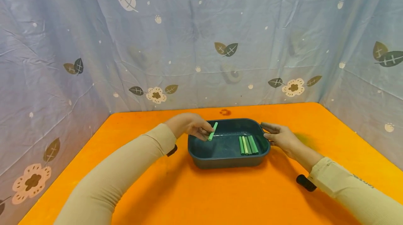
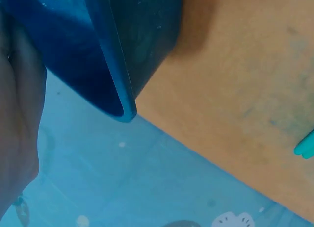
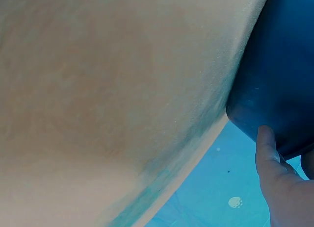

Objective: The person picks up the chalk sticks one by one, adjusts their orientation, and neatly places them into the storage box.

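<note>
My left hand pinches a light green chalk stick between thumb and fingers, over the left part of a dark plastic tub. At the tub's right end, my right hand holds the rim, thumb and fingers around the edge. In the right wrist view a finger lies against the tub's outer wall. Several green and yellow-green chalk sticks lie side by side inside, towards the right. In the left wrist view my left hand shows only in part; its fingertips are out of frame.
Bright green sticks lie on the table at the edge of the left wrist view. The orange table carries a greenish smear by the right hand and a reddish mark behind the tub. Patterned curtains enclose the back and sides.
</note>
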Demonstrator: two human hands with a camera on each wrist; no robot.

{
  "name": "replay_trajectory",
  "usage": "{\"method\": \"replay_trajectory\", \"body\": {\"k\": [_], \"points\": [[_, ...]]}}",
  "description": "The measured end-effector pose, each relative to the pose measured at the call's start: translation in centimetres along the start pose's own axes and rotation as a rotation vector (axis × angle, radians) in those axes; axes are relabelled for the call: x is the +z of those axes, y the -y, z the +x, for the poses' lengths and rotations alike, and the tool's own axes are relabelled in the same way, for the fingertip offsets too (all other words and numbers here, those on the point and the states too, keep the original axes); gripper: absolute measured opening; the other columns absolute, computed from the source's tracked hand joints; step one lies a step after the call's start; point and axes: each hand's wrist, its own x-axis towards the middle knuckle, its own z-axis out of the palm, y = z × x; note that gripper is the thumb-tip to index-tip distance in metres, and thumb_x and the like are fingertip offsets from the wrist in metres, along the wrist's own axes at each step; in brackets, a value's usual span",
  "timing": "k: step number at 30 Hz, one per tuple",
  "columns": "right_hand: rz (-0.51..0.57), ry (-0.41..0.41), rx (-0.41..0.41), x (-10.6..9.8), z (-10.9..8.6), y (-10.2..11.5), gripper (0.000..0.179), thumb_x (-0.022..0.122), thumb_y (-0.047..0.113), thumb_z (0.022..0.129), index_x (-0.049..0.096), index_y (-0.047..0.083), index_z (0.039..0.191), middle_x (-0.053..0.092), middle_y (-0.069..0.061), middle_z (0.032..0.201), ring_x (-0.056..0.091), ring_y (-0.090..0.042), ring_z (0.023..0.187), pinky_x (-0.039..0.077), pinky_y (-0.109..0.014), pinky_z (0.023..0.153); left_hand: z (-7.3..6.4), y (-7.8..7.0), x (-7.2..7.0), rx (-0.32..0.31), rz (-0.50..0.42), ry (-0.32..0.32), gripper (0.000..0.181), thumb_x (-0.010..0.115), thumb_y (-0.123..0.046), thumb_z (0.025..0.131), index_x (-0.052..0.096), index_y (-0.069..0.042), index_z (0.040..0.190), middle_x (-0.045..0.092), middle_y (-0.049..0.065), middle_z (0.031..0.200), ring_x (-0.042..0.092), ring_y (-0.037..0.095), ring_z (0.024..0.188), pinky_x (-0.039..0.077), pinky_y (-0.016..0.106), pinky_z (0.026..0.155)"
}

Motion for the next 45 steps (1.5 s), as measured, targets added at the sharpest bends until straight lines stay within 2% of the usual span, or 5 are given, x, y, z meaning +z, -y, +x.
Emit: {"method": "replay_trajectory", "body": {"k": [14, 25, 35, 42, 45], "points": [[0.009, 0.003, 0.006, 0.0, -0.1, 0.1, 0.055, 0.046, 0.002, 0.103, 0.021, -0.006, 0.151, 0.021, -0.028, 0.153, 0.036, -0.045, 0.132, 0.052, -0.030, 0.087, 2.3, -1.8, 1.6, -0.034, 0.093, 0.049, 0.017, 0.054, -0.003, 0.100, 0.057, 0.008, 0.112, 0.050, 0.012, 0.090, 0.057, 0.025, 0.097, 0.049, 0.036, 0.099], [0.014, -0.001, 0.010, -0.1, 0.1, 0.0, 0.055, 0.046, 0.002, 0.103, 0.021, -0.006, 0.151, 0.021, -0.027, 0.154, 0.033, -0.045, 0.135, 0.051, -0.032, 0.089, 18.4, 0.3, 0.1, -0.034, 0.063, 0.088, 0.034, 0.071, -0.002, 0.088, 0.061, 0.009, 0.118, 0.057, 0.023, 0.121, 0.063, 0.034, 0.099, 0.058, 0.042, 0.082], [0.027, -0.012, 0.013, -0.1, 0.2, 0.1, 0.055, 0.046, 0.001, 0.102, 0.021, -0.006, 0.151, 0.022, -0.026, 0.154, 0.035, -0.045, 0.134, 0.052, -0.027, 0.082, 17.8, 0.5, 3.0, -0.063, 0.045, 0.049, 0.029, 0.071, 0.001, 0.088, 0.064, 0.006, 0.115, 0.061, 0.025, 0.117, 0.064, 0.037, 0.099, 0.058, 0.043, 0.081], [0.033, -0.010, 0.015, -0.1, 0.2, 0.0, 0.054, 0.046, 0.001, 0.103, 0.022, -0.005, 0.151, 0.021, -0.026, 0.154, 0.037, -0.044, 0.132, 0.051, -0.024, 0.077, 23.9, 2.4, 3.4, -0.112, -0.011, 0.064, 0.026, 0.070, 0.002, 0.088, 0.062, 0.005, 0.112, 0.062, 0.028, 0.105, 0.065, 0.041, 0.087, 0.060, 0.044, 0.071], [0.033, -0.012, 0.017, 0.0, 0.3, 0.1, 0.054, 0.045, 0.001, 0.103, 0.022, -0.005, 0.151, 0.021, -0.027, 0.154, 0.038, -0.044, 0.131, 0.052, -0.025, 0.077, 23.9, 2.9, 4.2, -0.112, -0.009, 0.034, 0.026, 0.070, 0.000, 0.088, 0.062, 0.005, 0.113, 0.061, 0.027, 0.106, 0.065, 0.040, 0.089, 0.059, 0.044, 0.073]]}}
